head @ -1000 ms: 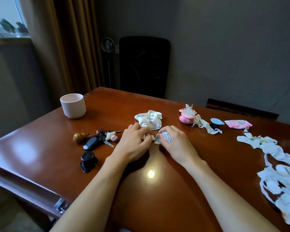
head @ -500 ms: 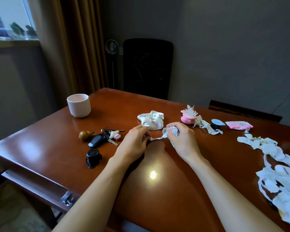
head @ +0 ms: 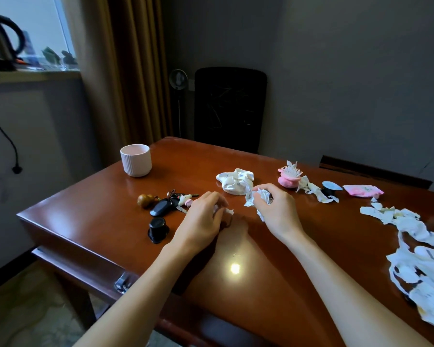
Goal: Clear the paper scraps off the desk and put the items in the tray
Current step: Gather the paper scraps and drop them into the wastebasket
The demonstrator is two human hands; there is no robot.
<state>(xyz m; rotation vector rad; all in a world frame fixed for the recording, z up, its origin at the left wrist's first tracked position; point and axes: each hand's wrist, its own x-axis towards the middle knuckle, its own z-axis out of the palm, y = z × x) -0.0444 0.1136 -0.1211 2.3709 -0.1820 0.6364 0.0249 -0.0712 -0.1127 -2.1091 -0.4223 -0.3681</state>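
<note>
The right hand (head: 276,209) was clenched around a crumpled wad of paper scraps (head: 257,197) just in front of the white scrunchie (head: 236,181) on the table (head: 336,246), while the left hand (head: 203,219), curled palm-down on the wood to the scrunchie's near left, pinched a small white scrap (head: 227,211). Well to the scrunchie's right lay a long heap of torn paper strips (head: 421,256); the car key bunch (head: 168,204) sat to its left.

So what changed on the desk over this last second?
The right hand lifted its crumpled white paper scraps and drew right, away from the left hand, which closed on a small white scrap. The ribbed white cup, black key bunch and long paper pile stayed put.
</note>
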